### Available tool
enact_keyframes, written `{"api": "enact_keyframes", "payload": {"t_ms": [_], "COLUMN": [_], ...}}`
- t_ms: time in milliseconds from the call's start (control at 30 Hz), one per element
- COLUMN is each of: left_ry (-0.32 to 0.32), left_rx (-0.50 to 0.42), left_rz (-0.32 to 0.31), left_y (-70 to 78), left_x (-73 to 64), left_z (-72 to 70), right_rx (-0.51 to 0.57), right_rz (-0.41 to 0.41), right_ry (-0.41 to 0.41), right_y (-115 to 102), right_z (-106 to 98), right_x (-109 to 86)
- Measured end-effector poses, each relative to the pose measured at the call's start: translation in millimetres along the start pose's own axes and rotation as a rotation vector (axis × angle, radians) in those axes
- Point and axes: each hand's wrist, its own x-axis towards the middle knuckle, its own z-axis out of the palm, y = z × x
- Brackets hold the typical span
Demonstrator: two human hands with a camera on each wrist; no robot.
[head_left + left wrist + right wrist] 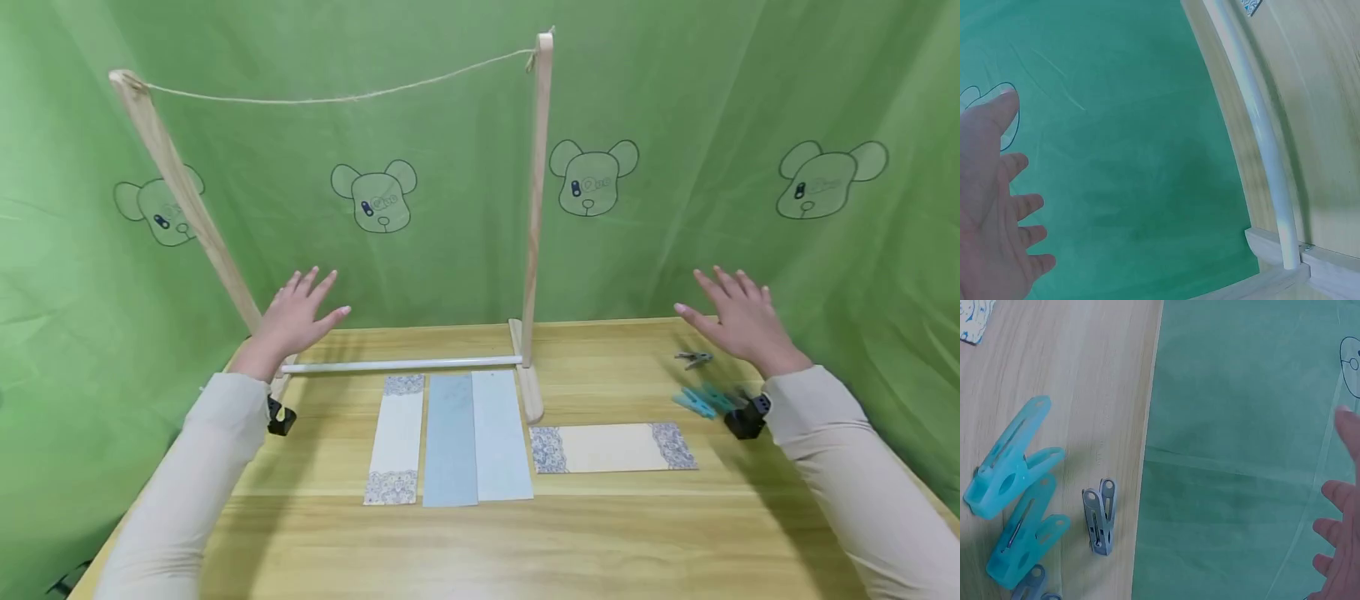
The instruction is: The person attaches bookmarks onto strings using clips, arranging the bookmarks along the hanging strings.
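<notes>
My left hand [294, 321] is raised with fingers spread, in front of the left post of a wooden frame, and holds nothing. Above the table's right side my right hand [742, 321] is lifted too, its fingers apart and nothing in them. Closest below it are clothespins: a blue one [1007, 462], a teal one [1022, 537] and a grey one [1100, 515], with part of another grey one at the lower edge of the right wrist view. Several paper strips lie flat: a patterned white strip [395, 440], a blue-grey strip [451, 442], a pale blue strip [501, 435] and a patterned cream strip [611, 447].
A wooden frame stands at the back left, with a left post [183, 192], a right post [537, 200], a sagging string [330, 101] between their tops and a white rod [405, 364] low down. Green curtain [465, 275] surrounds the wooden table [420, 550].
</notes>
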Motion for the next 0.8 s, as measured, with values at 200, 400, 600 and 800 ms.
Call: {"api": "enact_keyframes", "payload": {"t_ms": [200,400,600,800], "left_ry": [0.013,0.042,0.093,0.198], "left_rx": [-0.057,-0.161,-0.253,-0.368], "left_rz": [0.005,0.01,0.015,-0.031], "left_y": [-2.1,-7.6,-18.5,-32.1], "left_x": [-7.1,-15.7,-25.4,-38.4], "left_z": [-5.3,-7.5,-9.9,-13.2], "right_rx": [0.013,0.069,0.142,0.208], "right_rz": [-0.01,-0.05,-0.081,-0.103], "right_ry": [0.012,0.048,0.072,0.072], "right_y": [-13,-37,-64,-90], "right_z": [-3,-2,1,5], "right_x": [4.4,8.7,13.1,19.5]}}
